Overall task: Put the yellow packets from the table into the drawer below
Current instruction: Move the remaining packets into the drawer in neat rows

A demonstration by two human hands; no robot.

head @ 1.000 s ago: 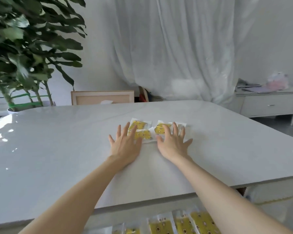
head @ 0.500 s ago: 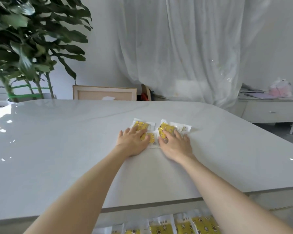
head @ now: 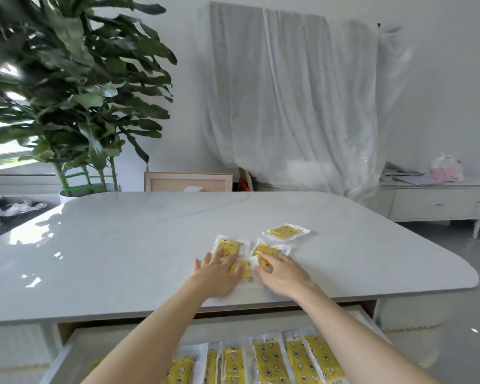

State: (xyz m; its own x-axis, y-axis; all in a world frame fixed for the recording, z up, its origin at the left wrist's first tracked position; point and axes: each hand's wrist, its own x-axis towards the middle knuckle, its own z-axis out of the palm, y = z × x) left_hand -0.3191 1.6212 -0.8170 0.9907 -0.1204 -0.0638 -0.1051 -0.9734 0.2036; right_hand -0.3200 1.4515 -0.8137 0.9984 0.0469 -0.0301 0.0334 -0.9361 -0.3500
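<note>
Several yellow packets in clear wrappers lie on the white table (head: 122, 245). My left hand (head: 215, 275) lies flat with straight fingers on two of them, one at the back left (head: 229, 246) and one nearer (head: 245, 268). My right hand (head: 284, 275) presses flat on another packet (head: 265, 252). One more packet (head: 284, 231) lies alone behind and to the right, untouched. Below the table's front edge the drawer (head: 67, 353) stands pulled out, with a row of several yellow packets (head: 269, 364) in it, partly hidden by my forearms.
A large potted plant (head: 75, 106) stands at the table's far left. A framed board (head: 189, 182) leans behind the table. A white sheet (head: 297, 101) drapes over something at the back, and a low white cabinet (head: 438, 202) stands at the right.
Both hands have slid packets toward the table's front edge. One packet stayed behind at the back right. The view has tipped down, showing more of the pulled-out drawer.
</note>
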